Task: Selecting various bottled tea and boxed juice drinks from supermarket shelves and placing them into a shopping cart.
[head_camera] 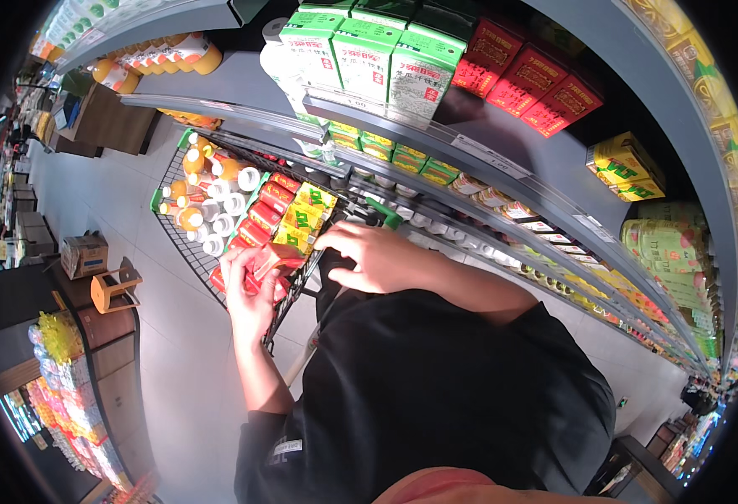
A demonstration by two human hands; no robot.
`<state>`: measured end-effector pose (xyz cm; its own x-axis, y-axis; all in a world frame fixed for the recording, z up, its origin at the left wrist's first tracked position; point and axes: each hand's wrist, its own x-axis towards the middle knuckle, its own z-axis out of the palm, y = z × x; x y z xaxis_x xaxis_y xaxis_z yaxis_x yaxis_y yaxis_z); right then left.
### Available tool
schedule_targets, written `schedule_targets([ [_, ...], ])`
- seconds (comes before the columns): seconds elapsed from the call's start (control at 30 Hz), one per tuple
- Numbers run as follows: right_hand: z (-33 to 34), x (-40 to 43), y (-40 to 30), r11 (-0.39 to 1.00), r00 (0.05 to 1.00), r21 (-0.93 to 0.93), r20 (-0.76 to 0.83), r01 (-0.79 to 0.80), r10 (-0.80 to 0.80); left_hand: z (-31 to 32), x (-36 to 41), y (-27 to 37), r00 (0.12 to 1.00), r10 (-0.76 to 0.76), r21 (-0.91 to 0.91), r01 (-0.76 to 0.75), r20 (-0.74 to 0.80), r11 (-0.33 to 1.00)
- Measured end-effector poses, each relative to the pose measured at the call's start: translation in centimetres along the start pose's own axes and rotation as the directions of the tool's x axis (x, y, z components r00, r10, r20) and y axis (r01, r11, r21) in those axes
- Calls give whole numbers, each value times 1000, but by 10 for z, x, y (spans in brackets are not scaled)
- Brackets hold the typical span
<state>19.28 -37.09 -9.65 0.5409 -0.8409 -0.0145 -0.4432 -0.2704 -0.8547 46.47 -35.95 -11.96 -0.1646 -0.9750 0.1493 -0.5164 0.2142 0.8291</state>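
My left hand grips a small red drink carton over the near end of a wire shopping cart. My right hand has its fingers apart and nothing in them, close to the cart's near side. Its fingertips are beside several yellow drink cartons; whether they touch cannot be told. More red cartons lie in a row next to the yellow ones. Toward the cart's far end stand bottles with orange juice and white-capped bottles.
Shelving runs along the right, with green-and-white cartons, red cartons and yellow cartons. Juice bottles line the far shelf. On the left are a cardboard box, a wooden stool and a display of packaged goods.
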Motion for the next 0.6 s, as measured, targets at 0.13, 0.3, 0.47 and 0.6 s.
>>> schedule_targets([
  [0.13,-13,2,-33,996,997,71,-55,60,-56,9,6,36,990,133,-439,-98,49,893],
  [0.3,-47,-10,-54,998,997,-18,-31,-67,67,21,15,48,974,205,-664,-93,92,742],
  [0.47,-95,-43,-61,994,840,-14,-533,110,-101,8,26,-35,994,-109,254,99,28,962],
  [0.6,-135,-69,-50,947,442,-158,-854,280,-273,6,-23,-156,829,-544,709,462,-130,534],
])
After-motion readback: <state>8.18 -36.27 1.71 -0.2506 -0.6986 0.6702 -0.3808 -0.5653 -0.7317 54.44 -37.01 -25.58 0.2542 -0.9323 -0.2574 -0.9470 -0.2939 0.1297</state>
